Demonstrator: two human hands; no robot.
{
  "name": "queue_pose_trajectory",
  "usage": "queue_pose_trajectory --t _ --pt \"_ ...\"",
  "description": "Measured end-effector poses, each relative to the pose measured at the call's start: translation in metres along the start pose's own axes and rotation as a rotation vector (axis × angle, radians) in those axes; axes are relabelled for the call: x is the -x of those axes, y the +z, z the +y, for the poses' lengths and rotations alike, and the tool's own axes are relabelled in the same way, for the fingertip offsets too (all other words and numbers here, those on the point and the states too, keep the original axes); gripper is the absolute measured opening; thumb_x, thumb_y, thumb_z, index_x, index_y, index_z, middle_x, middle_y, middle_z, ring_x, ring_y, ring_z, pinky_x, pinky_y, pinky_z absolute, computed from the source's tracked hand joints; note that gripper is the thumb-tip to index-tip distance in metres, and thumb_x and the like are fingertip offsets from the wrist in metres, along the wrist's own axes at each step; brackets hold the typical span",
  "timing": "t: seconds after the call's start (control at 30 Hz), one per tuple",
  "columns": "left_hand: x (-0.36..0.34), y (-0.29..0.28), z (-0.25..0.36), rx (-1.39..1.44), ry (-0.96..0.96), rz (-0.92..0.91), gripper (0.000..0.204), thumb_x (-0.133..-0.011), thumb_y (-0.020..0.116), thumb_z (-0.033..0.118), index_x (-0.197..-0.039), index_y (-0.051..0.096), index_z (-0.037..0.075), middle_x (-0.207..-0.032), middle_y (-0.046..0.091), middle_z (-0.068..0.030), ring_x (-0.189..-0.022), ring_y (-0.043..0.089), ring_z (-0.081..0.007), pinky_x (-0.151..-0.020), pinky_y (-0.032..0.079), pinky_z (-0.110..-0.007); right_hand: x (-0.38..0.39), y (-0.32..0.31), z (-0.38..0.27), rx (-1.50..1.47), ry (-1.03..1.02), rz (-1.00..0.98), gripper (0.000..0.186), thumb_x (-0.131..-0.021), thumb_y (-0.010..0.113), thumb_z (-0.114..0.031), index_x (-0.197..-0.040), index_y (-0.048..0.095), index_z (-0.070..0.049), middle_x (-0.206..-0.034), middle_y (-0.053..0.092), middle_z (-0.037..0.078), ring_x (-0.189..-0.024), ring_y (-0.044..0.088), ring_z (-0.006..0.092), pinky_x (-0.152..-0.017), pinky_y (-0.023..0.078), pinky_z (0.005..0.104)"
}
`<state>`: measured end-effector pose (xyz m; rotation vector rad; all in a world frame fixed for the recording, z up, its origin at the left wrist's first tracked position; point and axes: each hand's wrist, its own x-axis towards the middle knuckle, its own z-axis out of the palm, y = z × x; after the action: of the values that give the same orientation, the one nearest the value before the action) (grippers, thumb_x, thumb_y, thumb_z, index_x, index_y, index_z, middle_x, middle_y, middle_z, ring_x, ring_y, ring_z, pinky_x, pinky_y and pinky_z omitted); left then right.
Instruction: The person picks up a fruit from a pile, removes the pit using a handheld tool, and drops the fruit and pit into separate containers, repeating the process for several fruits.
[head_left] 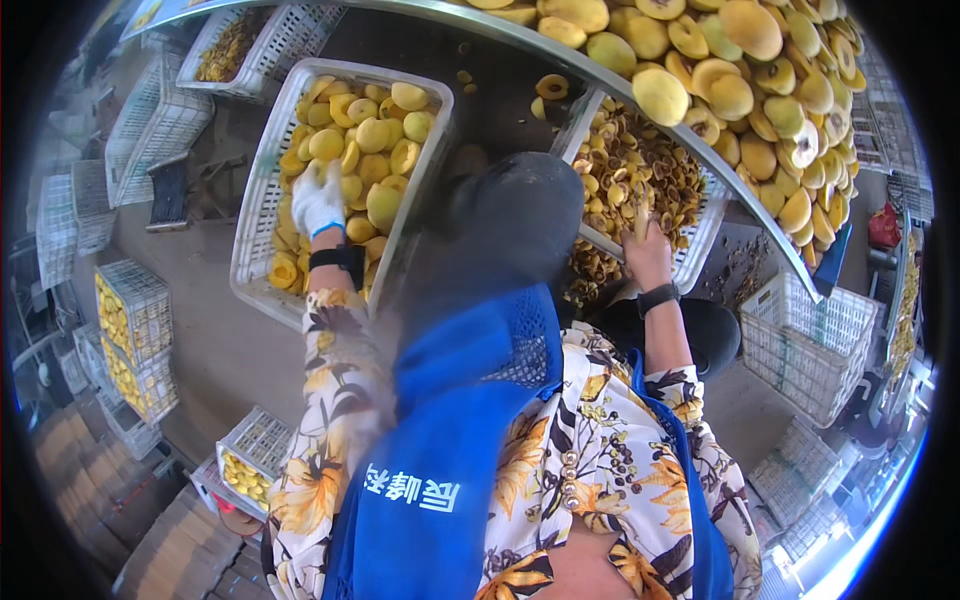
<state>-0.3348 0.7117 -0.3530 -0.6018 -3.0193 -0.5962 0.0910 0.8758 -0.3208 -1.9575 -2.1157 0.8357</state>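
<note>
My left hand [318, 205], in a white glove, reaches into a white plastic crate [262, 205] of halved yellow fruit [372, 135]; its fingers are curled among the fruit, whatever they grip unclear. My bare right hand [647, 248] is closed round a pale, slim wooden-looking tool [640, 210] above a second crate [705, 240] heaped with brown pits and scraps [610, 170]. Above that, a metal-rimmed table [735, 160] carries a large heap of fruit halves [760, 90]. My dark-clad knee sits between both crates.
An empty-looking white crate [810, 350] stands at lower right. Stacked crates of fruit [135, 340] line the left, with another [245, 460] lower down. A crate with scraps [225, 50] is at upper left, and a red item [883, 227] at far right.
</note>
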Motion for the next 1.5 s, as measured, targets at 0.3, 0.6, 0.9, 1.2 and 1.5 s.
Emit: queue_pose_trajectory --t 0.3,0.6,0.9,1.2,1.5 --pt "0.002 0.053 0.181 0.257 0.825 -0.598 0.038 -0.077 0.055 0.042 -0.095 0.062 0.009 -0.095 0.061 -0.0153 -0.091 0.056 -0.0315 -0.08 0.044 -0.038 -0.008 0.015 -0.015 0.047 -0.072 0.013 0.03 -0.073 0.063 -0.024 -0.088 0.052 0.001 -0.08 0.058 0.024 -0.078 0.056 0.0403 -0.067 0.044 0.0424" --pt "0.015 0.252 0.245 -0.083 0.902 -0.707 0.039 -0.076 0.055 0.035 -0.107 0.057 0.011 -0.105 0.057 -0.0171 -0.097 0.054 -0.0329 -0.084 0.043 -0.04 -0.01 0.0 -0.023 0.091 -0.171 0.0 0.025 -0.073 0.065 -0.014 -0.085 0.048 0.0 -0.073 0.056 0.023 -0.071 0.056 0.0415 -0.057 0.045 0.0426" --pt "0.029 0.329 0.222 -0.25 0.815 -0.754 0.04 -0.077 0.054 0.035 -0.108 0.056 0.011 -0.106 0.056 -0.0169 -0.099 0.052 -0.033 -0.086 0.042 -0.04 -0.008 -0.001 -0.014 0.136 0.048 -0.213 0.029 -0.074 0.064 -0.016 -0.094 0.051 -0.001 -0.077 0.058 0.023 -0.075 0.057 0.04 -0.062 0.047 0.0409" --pt "0.035 0.337 0.21 -0.273 0.777 -0.771 0.04 -0.077 0.053 0.035 -0.11 0.055 0.01 -0.107 0.056 -0.0167 -0.101 0.051 -0.0332 -0.087 0.04 -0.04 -0.016 0.014 0.004 -0.061 -0.139 -0.23 0.02 -0.072 0.063 -0.013 -0.088 0.055 -0.004 -0.08 0.058 0.015 -0.072 0.057 0.0316 -0.067 0.046 0.0402" --pt "0.037 0.335 0.187 -0.303 0.745 -0.784 0.041 -0.078 0.053 0.035 -0.111 0.054 0.01 -0.108 0.055 -0.0165 -0.102 0.049 -0.0333 -0.089 0.039 -0.04 -0.006 0.027 0.038 0.121 -0.293 -0.251 0.025 -0.078 0.054 -0.019 -0.101 0.053 -0.008 -0.097 0.055 0.012 -0.093 0.051 0.0261 -0.086 0.041 0.0368"
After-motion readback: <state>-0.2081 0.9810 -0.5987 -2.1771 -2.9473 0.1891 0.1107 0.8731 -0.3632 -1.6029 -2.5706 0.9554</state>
